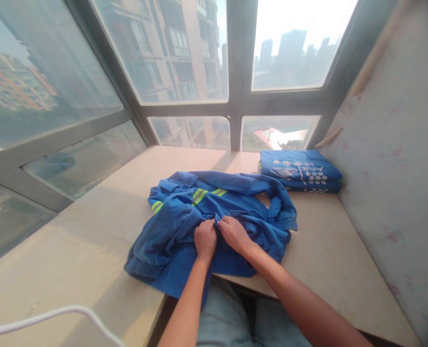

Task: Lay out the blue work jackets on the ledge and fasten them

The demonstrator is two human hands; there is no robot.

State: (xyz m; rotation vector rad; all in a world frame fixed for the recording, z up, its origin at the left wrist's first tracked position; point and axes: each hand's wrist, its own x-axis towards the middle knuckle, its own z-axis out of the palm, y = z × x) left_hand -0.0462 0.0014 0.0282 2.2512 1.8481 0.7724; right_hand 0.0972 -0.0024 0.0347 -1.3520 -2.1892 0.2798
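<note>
A blue work jacket (177,212) with yellow-green and grey reflective strips lies spread and rumpled in front of me. Its collar points toward the window, one sleeve lies along the left side and the other bends round on the right. At the middle of the front, my left hand (205,236) is closed on the jacket's front edge. Close beside it, my right hand (233,233) pinches the cloth of the opposite front edge. The fingertips of both hands nearly meet, and any button or zip between them is hidden.
Folded blue garments with white print (300,168) are stacked at the back right, near the wall (390,193). A white cable (55,313) curves across the lower left of the pale tabletop (91,241). Windows (185,48) enclose the back and left.
</note>
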